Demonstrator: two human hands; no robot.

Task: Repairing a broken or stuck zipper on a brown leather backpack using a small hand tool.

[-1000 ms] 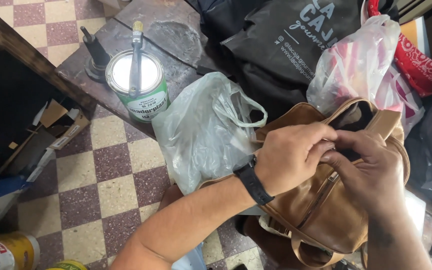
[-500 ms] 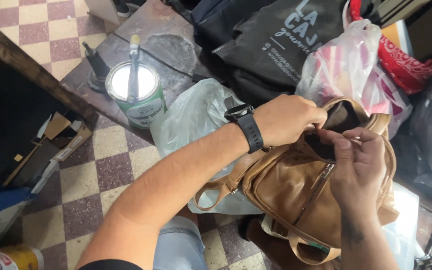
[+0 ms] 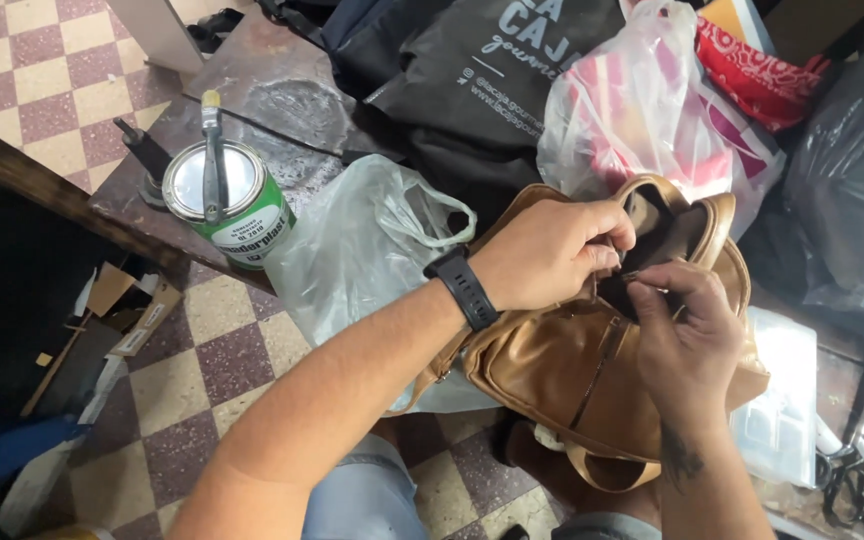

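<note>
Backpack mouth pinched by left hand and right hand over checkered floor.

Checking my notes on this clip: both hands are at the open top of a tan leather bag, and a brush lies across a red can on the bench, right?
Not quite. The head view shows the can is green and white, not red. The rest holds: the brush lies across it, and the left hand and right hand are at the tan leather bag's open top.

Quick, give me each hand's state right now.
Left hand: closed, pinching the top opening of the tan leather bag.
Right hand: closed, fingers pinched on the same opening's edge.
</note>
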